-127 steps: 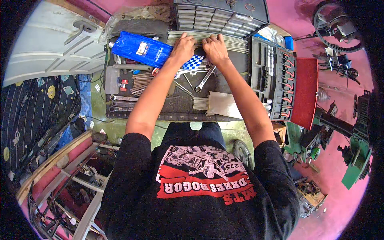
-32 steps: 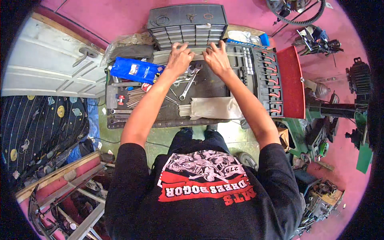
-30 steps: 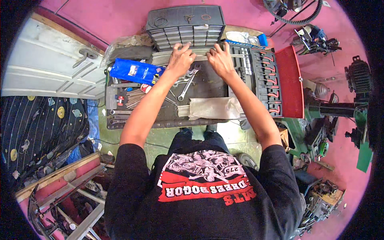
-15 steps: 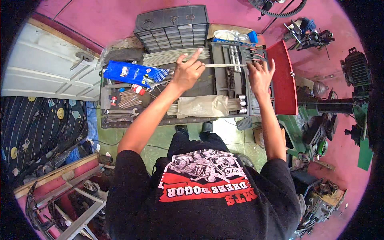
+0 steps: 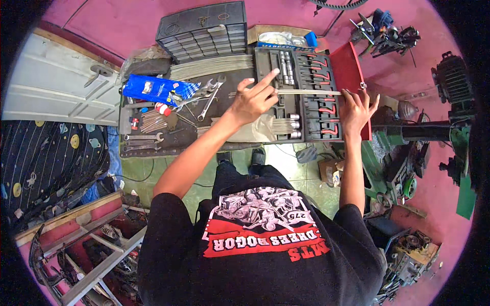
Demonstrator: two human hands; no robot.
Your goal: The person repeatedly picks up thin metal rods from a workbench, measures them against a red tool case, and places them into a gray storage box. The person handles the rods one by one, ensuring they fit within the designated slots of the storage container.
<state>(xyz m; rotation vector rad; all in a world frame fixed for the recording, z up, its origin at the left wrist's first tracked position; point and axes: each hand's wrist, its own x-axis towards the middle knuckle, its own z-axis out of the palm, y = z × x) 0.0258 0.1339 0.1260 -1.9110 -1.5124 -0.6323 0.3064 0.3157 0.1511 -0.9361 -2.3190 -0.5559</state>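
Observation:
A thin bundle of grey welding rods (image 5: 309, 92) is held level across the bench between my two hands. My left hand (image 5: 253, 103) pinches its left end, index finger stretched out. My right hand (image 5: 356, 113) grips the right end between thumb and fingers, other fingers raised, over the edge of the red-handled tool tray (image 5: 318, 104). Below my left hand lies a crumpled translucent wrapper (image 5: 258, 131) with more rods (image 5: 282, 126) poking out of it. Another row of rods (image 5: 212, 67) lies farther back on the bench. My left hand hides part of the bench middle.
A grey drawer cabinet (image 5: 204, 38) stands at the back. On the left are a blue packet (image 5: 153, 87), several wrenches (image 5: 208, 106) and a red-and-white bottle (image 5: 163, 109). A red lid (image 5: 348, 69) stands raised at the right, beside a green machine (image 5: 375, 168).
Both hands have moved right and slightly nearer to me, carrying the rods along. The wrenches and red-handled tools show more fully now. The view has shifted a little.

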